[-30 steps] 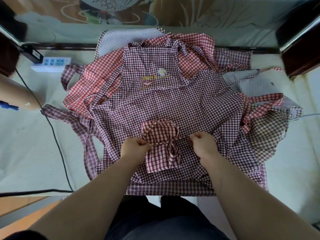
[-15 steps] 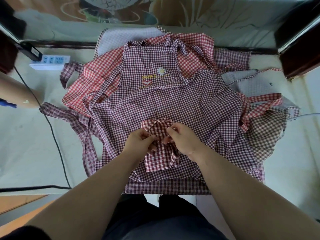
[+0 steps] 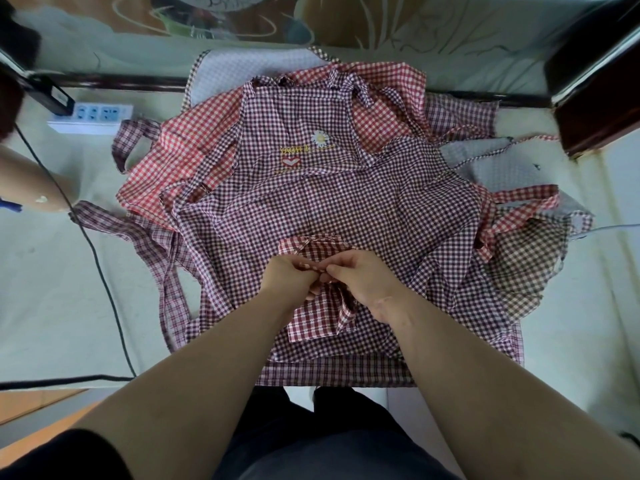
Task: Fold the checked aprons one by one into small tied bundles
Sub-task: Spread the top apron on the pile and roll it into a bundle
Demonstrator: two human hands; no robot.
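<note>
Fingers [image 3: 341, 269] of left hand [image 3: 289, 277] and right hand [image 3: 367, 284] pinch the apron strap [image 3: 318, 269].

A second ago my left hand [image 3: 289, 280] and right hand [image 3: 362, 284] sat apart as fists, one at each side of the small red checked bundle [image 3: 318, 323]. Now both have come together over its middle, knuckles nearly touching. My fingers [image 3: 337, 271] pinch a short piece of the tie [image 3: 314, 267] between the two hands. My hands now hide more of the bundle's upper half.
</note>
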